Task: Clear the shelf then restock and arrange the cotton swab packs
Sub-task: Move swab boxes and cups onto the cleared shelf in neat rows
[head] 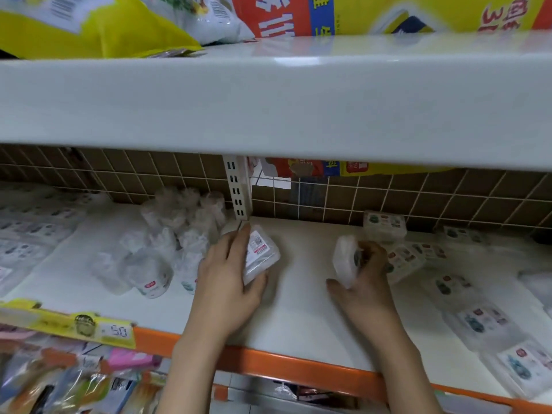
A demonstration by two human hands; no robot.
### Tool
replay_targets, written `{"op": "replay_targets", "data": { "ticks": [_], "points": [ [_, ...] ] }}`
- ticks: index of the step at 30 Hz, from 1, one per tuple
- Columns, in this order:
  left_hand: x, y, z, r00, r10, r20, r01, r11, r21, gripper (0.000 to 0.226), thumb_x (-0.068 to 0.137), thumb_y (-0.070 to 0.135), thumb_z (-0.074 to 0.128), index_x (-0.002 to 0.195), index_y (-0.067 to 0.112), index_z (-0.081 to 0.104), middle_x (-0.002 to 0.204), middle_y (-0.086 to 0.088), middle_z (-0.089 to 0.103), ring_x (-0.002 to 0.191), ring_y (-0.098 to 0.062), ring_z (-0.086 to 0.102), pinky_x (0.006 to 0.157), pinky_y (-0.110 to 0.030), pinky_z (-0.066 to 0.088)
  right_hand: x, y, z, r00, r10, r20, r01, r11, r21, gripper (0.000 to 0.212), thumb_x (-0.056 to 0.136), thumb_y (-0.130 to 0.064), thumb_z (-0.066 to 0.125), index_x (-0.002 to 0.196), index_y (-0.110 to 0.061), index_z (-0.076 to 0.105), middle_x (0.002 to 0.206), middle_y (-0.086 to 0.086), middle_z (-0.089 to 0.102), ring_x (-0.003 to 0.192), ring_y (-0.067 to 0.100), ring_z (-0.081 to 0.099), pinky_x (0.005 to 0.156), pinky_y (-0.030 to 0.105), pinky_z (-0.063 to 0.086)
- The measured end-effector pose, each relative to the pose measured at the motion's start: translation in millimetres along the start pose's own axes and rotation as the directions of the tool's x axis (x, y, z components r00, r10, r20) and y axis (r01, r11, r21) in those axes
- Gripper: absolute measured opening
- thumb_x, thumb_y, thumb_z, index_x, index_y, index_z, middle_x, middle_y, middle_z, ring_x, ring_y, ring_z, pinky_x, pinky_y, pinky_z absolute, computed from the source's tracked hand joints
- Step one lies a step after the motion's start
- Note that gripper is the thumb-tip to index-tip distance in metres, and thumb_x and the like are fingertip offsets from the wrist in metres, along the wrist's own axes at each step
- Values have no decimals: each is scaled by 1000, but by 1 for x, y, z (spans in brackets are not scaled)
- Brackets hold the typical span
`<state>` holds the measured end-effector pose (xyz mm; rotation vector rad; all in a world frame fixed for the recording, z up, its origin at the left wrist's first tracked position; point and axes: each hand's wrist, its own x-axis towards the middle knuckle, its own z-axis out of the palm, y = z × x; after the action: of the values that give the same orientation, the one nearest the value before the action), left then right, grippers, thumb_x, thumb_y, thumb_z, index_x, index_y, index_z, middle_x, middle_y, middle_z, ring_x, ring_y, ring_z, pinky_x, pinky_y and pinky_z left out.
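Left hand (227, 282) clasps pack (260, 256) over shelf (298, 309); right hand (366, 282) grasps box (345, 259), label half hidden, possibly swabs. Right-side packs (490, 321) blurred.

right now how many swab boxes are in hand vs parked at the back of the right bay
left swab box, gripped by left hand: 1
right swab box, gripped by right hand: 1
back swab box, by the tiled wall: 1
Total: 3
The flat packs at right are too blurred to count.
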<state>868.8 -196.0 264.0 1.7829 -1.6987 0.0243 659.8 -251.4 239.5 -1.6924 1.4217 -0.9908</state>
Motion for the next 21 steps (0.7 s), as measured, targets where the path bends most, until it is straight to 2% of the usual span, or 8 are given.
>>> {"op": "replay_targets", "data": {
  "ticks": [2,4,7,10,12,15,19,21],
  "points": [
    [2,-13,-7,1000,10,-14,-10,999,33,71,72,41,46,136,12,45,124,-9,53,111,-27,46,90,-39,39,5,-8,10,1000,2,-15,-3,1000,-16,67,77,-4,68,118,-30,22,123,-2,32,105,12,43,70,13,36],
    [6,-30,-17,999,22,-29,-20,998,59,72,69,40,46,135,13,46,124,-8,54,111,-25,44,88,-37,37,7,-20,24,998,-50,-33,47,995,-93,57,78,-4,65,117,-29,32,122,0,37,99,12,46,65,7,33],
    [17,-60,-37,999,37,-34,-35,997,69,74,66,40,46,135,14,47,124,-9,55,112,-24,42,89,-41,39,8,-48,55,987,-145,-61,131,972,-195,49,81,-5,62,125,-23,49,126,1,36,95,2,38,69,7,30],
    [28,-97,-63,998,50,-41,-47,996,72,75,65,40,45,134,13,48,125,-11,56,110,-29,47,88,-41,40,7,-82,93,967,-227,-114,203,961,-188,49,81,-3,63,127,-19,54,118,-4,37,89,-4,33,72,-5,24],
    [30,-130,-84,998,45,-49,-41,996,78,74,65,41,45,134,14,49,124,-11,57,109,-28,47,86,-38,38,6,-105,125,951,-288,-110,267,948,-175,51,78,-2,66,126,-16,57,112,-6,43,84,-9,35,75,-8,24],
    [28,-180,-113,999,14,-49,-11,998,61,75,66,46,44,134,14,48,120,-10,58,107,-32,53,85,-41,42,1,-134,170,951,-296,-88,287,953,-96,48,78,-10,68,122,-21,57,105,-12,53,92,0,51,75,-1,35],
    [23,-228,-139,999,-14,-49,15,999,31,77,64,45,43,133,12,50,121,-9,58,107,-33,55,87,-44,47,-12,-162,212,955,-273,-115,266,961,-77,34,78,-18,68,108,-25,56,95,-8,64,86,12,61,71,30,50],
    [22,-245,-147,999,-20,-49,21,1000,19,77,64,43,43,131,8,50,124,-11,56,109,-34,54,90,-45,46,-15,-168,224,947,-286,-144,268,955,-129,27,77,-18,70,100,-27,58,91,-4,68,83,19,63,67,36,50]
  ]
}}
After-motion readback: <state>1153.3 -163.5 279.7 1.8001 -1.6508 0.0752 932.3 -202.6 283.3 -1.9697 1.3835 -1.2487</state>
